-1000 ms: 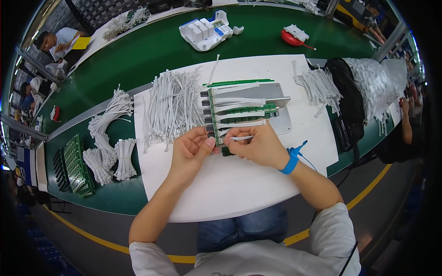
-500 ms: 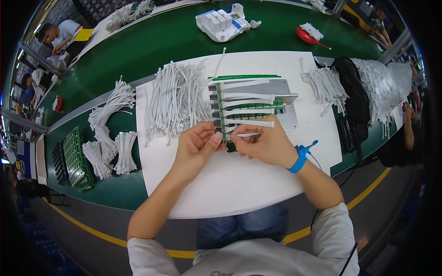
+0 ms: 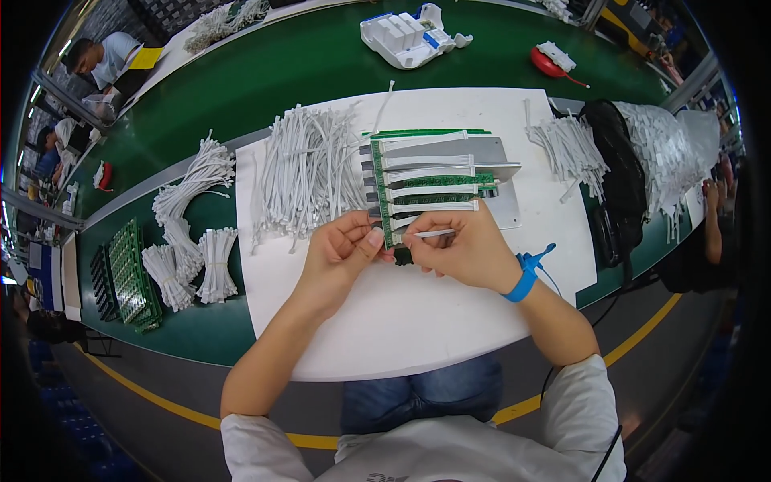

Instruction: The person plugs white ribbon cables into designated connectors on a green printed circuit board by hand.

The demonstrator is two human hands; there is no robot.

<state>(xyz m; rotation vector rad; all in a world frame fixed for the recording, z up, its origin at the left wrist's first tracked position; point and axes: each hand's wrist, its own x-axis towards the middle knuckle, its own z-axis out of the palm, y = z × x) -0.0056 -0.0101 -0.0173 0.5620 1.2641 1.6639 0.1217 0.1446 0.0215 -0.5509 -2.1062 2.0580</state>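
Note:
A long, narrow green circuit board (image 3: 380, 169) stands lengthwise in front of me, with several white flat cables (image 3: 430, 161) plugged along it and reaching right. At its near end, my left hand (image 3: 344, 255) is closed on the board between thumb and fingers. Just right of that end, my right hand (image 3: 462, 247) pinches a short white cable (image 3: 434, 233), whose tip is close to the board; the fingers hide whether it is seated. Beneath the cables lie a grey metal plate (image 3: 503, 210) and more green boards (image 3: 442, 181).
A large heap of white cables (image 3: 309, 173) lies left of the board, and a smaller pile (image 3: 570, 153) lies right. Bundled cables (image 3: 217, 265) and stacked green boards (image 3: 135, 277) sit far left. Beyond the white sheet (image 3: 353, 345), a green conveyor carries a white plastic housing (image 3: 409, 40).
On the conveyor, the white housing and the red part have moved right. The circuit board's far end has swung slightly left with its cables. My hands have stayed nearly in place.

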